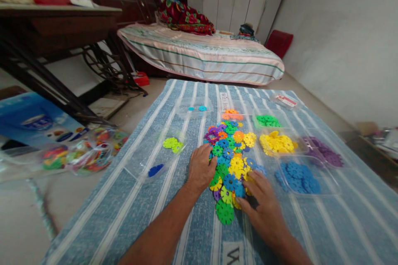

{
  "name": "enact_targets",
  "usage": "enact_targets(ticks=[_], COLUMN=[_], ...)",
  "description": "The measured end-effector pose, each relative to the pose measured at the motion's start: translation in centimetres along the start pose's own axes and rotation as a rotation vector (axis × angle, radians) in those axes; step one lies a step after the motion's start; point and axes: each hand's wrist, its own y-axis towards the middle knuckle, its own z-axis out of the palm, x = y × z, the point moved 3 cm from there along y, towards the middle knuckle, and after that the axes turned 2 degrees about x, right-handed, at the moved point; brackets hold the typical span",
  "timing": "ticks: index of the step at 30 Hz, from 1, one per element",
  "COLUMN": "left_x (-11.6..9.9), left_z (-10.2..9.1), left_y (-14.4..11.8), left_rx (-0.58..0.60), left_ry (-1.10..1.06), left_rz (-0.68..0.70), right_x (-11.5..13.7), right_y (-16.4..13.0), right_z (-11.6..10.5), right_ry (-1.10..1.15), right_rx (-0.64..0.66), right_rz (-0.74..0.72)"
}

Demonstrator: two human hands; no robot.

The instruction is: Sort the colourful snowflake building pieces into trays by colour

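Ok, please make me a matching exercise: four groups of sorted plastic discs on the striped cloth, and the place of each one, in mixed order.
Things:
1. yellow discs
2. dark blue discs
3. green discs
4. purple discs

Places:
a. farthest right
b. nearest the right hand
c. far row, beside the orange discs
d. just behind the dark blue discs

Pairs: 1-d, 2-b, 3-c, 4-a

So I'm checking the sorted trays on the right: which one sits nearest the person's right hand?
The tray of dark blue discs, just right of the right hand. The yellow, green and purple trays lie farther up the striped cloth.
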Motion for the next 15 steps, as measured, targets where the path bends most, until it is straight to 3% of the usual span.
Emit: enact_targets(ticks=[8,15], left_x=[0.1,0.0], left_z=[0.0,-0.1], left_y=[0.0,-0.1], left_rx=[-0.003,0.003], left_ry=[-0.003,-0.014], left_rz=[0.008,0.017], right_x=[-0.1,-1.1], right_y=[0.2,0.8], right_z=[0.2,-0.7], right_ry=[0.101,0.274], right_rx=[-0.004,0.053], right_rz=[0.077,0.251])
